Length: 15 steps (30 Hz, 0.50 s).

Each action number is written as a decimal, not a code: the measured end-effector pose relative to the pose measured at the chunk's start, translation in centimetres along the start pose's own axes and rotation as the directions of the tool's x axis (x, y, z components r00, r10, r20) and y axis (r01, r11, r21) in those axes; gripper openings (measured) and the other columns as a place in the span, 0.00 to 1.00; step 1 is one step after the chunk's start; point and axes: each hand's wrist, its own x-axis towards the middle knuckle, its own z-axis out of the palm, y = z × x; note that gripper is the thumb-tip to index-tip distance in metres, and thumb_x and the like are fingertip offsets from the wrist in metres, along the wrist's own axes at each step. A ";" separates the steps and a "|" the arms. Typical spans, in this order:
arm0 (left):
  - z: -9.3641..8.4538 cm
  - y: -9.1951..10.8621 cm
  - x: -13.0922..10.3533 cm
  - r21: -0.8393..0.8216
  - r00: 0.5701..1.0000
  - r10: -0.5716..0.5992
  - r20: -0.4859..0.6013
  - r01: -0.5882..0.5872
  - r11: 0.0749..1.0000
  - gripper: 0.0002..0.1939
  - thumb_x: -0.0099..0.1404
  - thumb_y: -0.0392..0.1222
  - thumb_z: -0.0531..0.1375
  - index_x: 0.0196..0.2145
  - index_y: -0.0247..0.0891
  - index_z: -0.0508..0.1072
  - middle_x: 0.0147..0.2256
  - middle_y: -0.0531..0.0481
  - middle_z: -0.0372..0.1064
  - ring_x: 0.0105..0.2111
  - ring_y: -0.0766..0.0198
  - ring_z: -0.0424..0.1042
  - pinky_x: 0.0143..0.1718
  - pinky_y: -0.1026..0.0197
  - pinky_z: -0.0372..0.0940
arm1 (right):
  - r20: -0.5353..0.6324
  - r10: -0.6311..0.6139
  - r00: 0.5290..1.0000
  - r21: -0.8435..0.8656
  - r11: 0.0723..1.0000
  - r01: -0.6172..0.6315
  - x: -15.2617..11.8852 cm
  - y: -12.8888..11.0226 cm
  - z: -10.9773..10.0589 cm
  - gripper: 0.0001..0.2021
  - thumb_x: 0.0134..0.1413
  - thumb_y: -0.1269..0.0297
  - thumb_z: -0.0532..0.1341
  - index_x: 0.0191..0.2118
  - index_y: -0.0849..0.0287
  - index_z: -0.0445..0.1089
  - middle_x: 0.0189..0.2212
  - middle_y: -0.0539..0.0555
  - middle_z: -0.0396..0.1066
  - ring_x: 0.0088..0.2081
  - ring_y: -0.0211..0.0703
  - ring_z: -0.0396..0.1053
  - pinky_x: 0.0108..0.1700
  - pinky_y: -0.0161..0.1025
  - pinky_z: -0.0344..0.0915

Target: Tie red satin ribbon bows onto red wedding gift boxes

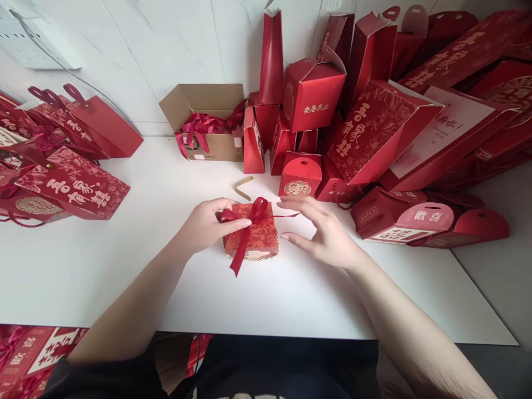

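Observation:
A small red gift box (pixel 266 235) with a gold floral pattern and a twisted cord round its base rests on the white table. Across its top a dark red ribbon bow (pixel 258 209) is tied, one tail hanging over the front and another stretching right. My left hand (pixel 210 224) is closed on the box's left side, its thumb pressing the ribbon on top and its other fingers partly hidden behind. Just right of the box, my right hand (pixel 322 230) is open, fingers stretched and thumb apart, close to the ribbon's right tail.
A cardboard box (pixel 220 147) of red ribbons stands at the back, with a bent gold strip (pixel 243 188) before it. Red gift boxes (pixel 315 97) are piled at the right. Red gift bags (pixel 78 185) stand left. The table's front edge (pixel 266 336) runs near my body.

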 end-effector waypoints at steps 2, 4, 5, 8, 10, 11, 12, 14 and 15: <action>0.0 0.0 0.0 -0.005 1.000 0.003 -0.005 -0.003 1.000 0.19 0.51 0.55 0.69 0.28 0.37 0.71 0.36 0.47 0.76 0.33 0.56 0.75 0.31 0.57 0.69 | 0.023 0.017 1.000 -0.013 1.000 -0.017 -0.1 0.4 0.5 0.20 0.59 0.66 0.64 0.56 0.56 0.66 0.51 0.57 0.71 0.50 0.45 0.71 0.53 0.45 0.68; 0.0 -0.1 0.0 -0.003 1.000 -0.006 -0.002 0.006 1.000 0.19 0.52 0.55 0.69 0.29 0.37 0.72 0.37 0.47 0.76 0.34 0.56 0.75 0.32 0.57 0.70 | -0.034 0.007 0.999 -0.024 1.000 -0.007 -0.3 0.4 0.9 0.12 0.61 0.69 0.61 0.50 0.56 0.71 0.43 0.54 0.75 0.42 0.40 0.73 0.46 0.40 0.71; 0.1 -0.2 0.0 -0.002 1.000 -0.012 0.002 0.012 1.000 0.19 0.52 0.55 0.68 0.31 0.37 0.73 0.37 0.47 0.76 0.35 0.56 0.75 0.33 0.56 0.70 | -0.079 -0.021 0.997 -0.039 0.999 0.018 -0.4 0.2 0.9 0.09 0.61 0.70 0.60 0.47 0.56 0.72 0.39 0.54 0.75 0.39 0.40 0.73 0.43 0.39 0.71; 0.1 -0.5 0.2 -0.005 1.000 -0.016 0.012 0.016 1.000 0.19 0.53 0.54 0.69 0.35 0.38 0.74 0.38 0.47 0.76 0.35 0.56 0.75 0.35 0.56 0.70 | -0.125 -0.186 0.975 -0.119 0.978 0.171 -0.6 -0.8 0.6 0.06 0.59 0.72 0.63 0.41 0.58 0.74 0.34 0.54 0.74 0.38 0.41 0.72 0.40 0.41 0.71; 0.1 -0.6 0.3 -0.011 1.000 -0.002 0.015 0.002 1.000 0.19 0.53 0.54 0.69 0.36 0.38 0.74 0.37 0.47 0.76 0.35 0.57 0.75 0.36 0.56 0.70 | -0.028 -0.305 0.952 -0.166 0.940 0.297 -0.7 -1.5 0.6 0.05 0.58 0.72 0.63 0.40 0.59 0.74 0.36 0.55 0.75 0.38 0.42 0.72 0.41 0.43 0.71; 0.1 -0.6 0.4 -0.010 1.000 0.009 0.014 -0.008 1.000 0.19 0.53 0.54 0.69 0.36 0.37 0.74 0.38 0.47 0.76 0.35 0.58 0.74 0.35 0.57 0.70 | 0.035 -0.352 0.935 -0.185 0.917 0.352 -0.7 -1.9 0.8 0.05 0.59 0.73 0.62 0.40 0.59 0.74 0.37 0.55 0.76 0.40 0.42 0.73 0.44 0.45 0.71; 0.1 -0.6 0.4 -0.007 1.000 0.021 0.012 -0.020 1.000 0.19 0.54 0.54 0.68 0.35 0.37 0.74 0.38 0.47 0.76 0.35 0.58 0.74 0.35 0.57 0.69 | 0.088 -0.390 0.917 -0.202 0.894 0.399 -0.8 -2.2 1.0 0.06 0.59 0.73 0.61 0.40 0.59 0.73 0.39 0.54 0.77 0.42 0.43 0.73 0.48 0.47 0.70; 0.2 -0.5 0.3 0.009 0.999 0.043 0.008 -0.043 0.999 0.18 0.56 0.54 0.67 0.36 0.37 0.74 0.39 0.47 0.76 0.34 0.59 0.74 0.34 0.58 0.68 | 0.142 -0.435 0.889 -0.231 0.859 0.457 -0.9 -2.6 1.8 0.07 0.61 0.75 0.60 0.42 0.59 0.72 0.44 0.51 0.78 0.48 0.43 0.73 0.60 0.52 0.63; 0.3 -0.4 0.3 0.021 0.999 0.051 0.000 -0.051 0.999 0.18 0.58 0.55 0.66 0.36 0.37 0.74 0.38 0.47 0.76 0.33 0.60 0.73 0.33 0.58 0.68 | 0.147 -0.447 0.882 -0.242 0.849 0.470 -0.9 -2.7 2.2 0.08 0.61 0.75 0.59 0.43 0.58 0.71 0.46 0.50 0.78 0.51 0.43 0.72 0.64 0.53 0.58</action>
